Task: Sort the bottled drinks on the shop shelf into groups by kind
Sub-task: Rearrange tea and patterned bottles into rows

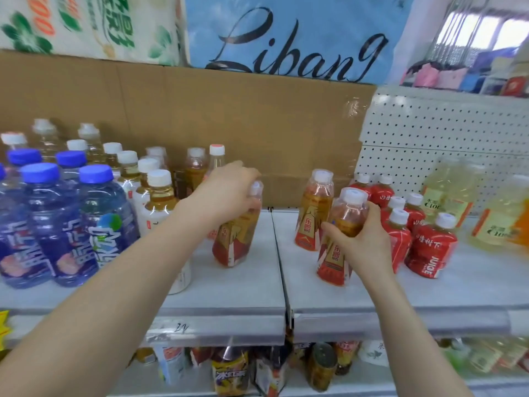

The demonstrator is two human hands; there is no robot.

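Two grips closed: left grip (229, 190) round left bottle (233, 245), right grip (365, 242) round right bottle (336, 253) beside red bottles (426, 247)

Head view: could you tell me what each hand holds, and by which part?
Left hand: orange-labelled bottle, at its neck. Right hand: second orange-labelled bottle, round its upper body.

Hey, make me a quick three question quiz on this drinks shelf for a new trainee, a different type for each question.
1. True or false: the left hand grips an orange-labelled bottle by its top.
2. The blue-capped bottles stand: A far left, B centre, C far right.
3. Fill in: the right hand holds a second orange-labelled bottle beside juice bottles whose labels are ____.
Key: 1 true; 2 A; 3 red.
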